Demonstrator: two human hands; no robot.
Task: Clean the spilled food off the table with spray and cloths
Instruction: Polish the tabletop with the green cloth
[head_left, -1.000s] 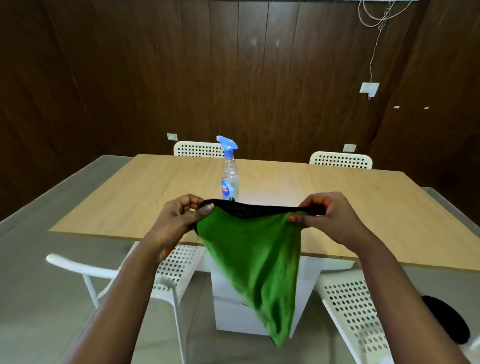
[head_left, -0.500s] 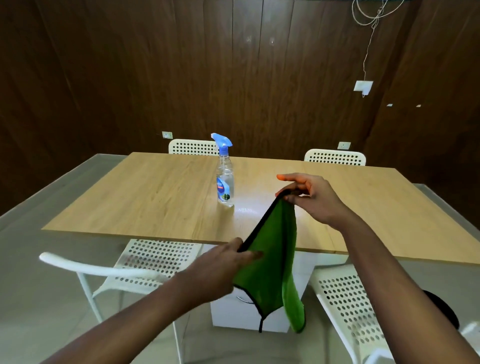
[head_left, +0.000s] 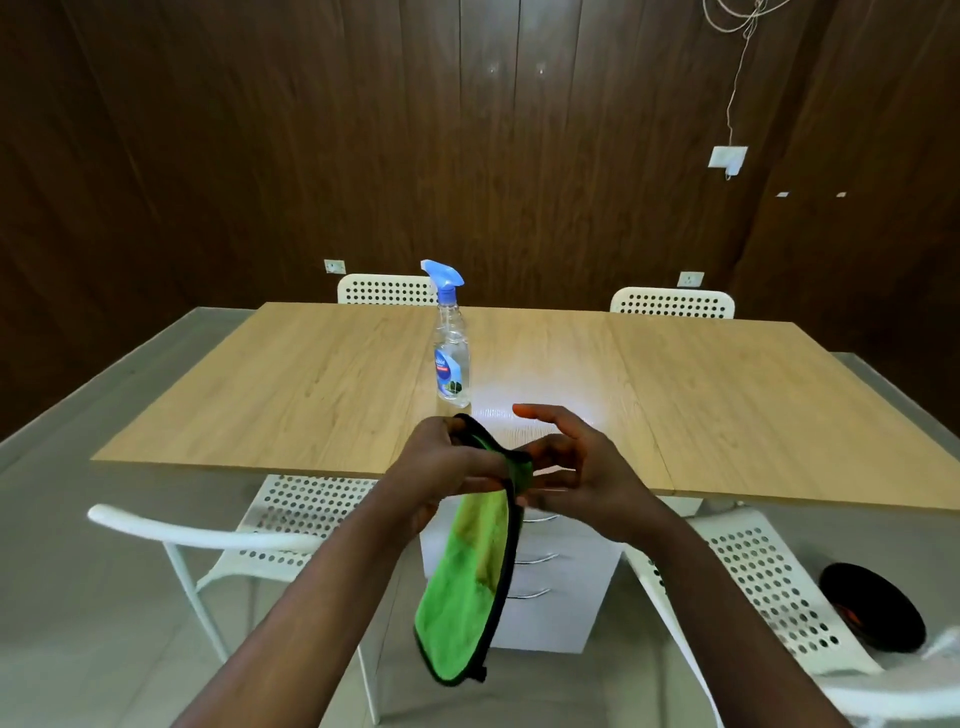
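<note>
Table (head_left: 322, 395) of pale wood under dark panelling holds a spray bottle (head_left: 451, 358); both hands' fingers (head_left: 545, 449) pinch a green cloth (head_left: 467, 582).

Around the one wooden table (head_left: 332, 384) there are four white perforated chairs: two (head_left: 387, 289) (head_left: 672, 302) beyond its far edge, two (head_left: 291, 525) (head_left: 769, 587) at its near edge. One spray bottle (head_left: 451, 358) stands on the table. One green cloth (head_left: 467, 571) hangs before its near edge, in two hands (head_left: 441, 467) (head_left: 582, 473). Under the table stands what seems one white drawer unit (head_left: 561, 582).

Both hands, left hand (head_left: 441, 462) and right hand (head_left: 582, 473), pinch the folded green cloth (head_left: 467, 582) above the table (head_left: 311, 395) edge.
</note>
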